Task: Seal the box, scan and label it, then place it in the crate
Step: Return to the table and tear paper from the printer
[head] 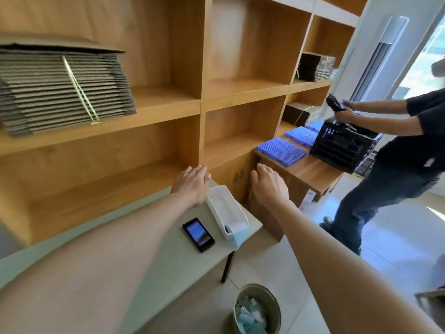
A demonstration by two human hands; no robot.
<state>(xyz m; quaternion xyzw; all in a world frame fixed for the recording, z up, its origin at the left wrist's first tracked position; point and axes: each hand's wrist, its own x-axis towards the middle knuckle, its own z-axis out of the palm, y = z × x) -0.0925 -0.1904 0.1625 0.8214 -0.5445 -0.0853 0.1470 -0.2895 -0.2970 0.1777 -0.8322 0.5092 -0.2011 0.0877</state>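
Both my arms stretch forward over the pale green table (168, 268). My left hand (192, 183) and my right hand (268, 185) hover with relaxed fingers and hold nothing, near the far right corner of the table. A black handheld scanner (198, 234) lies screen-up on the table. Beside it stands a white basket (225, 208) with a roll of labels (234, 229) at its near end. A black crate (344, 145) stands on a low wooden cabinet at the right. No sealed box is in view.
A bundle of flat cardboard boxes (62, 90) sits on the wooden shelf at upper left. Blue tiles (280, 150) lie on the low cabinet (310, 174). Another person (395, 150) stands at the crate holding a black object. A waste bin (256, 309) with paper scraps is on the floor.
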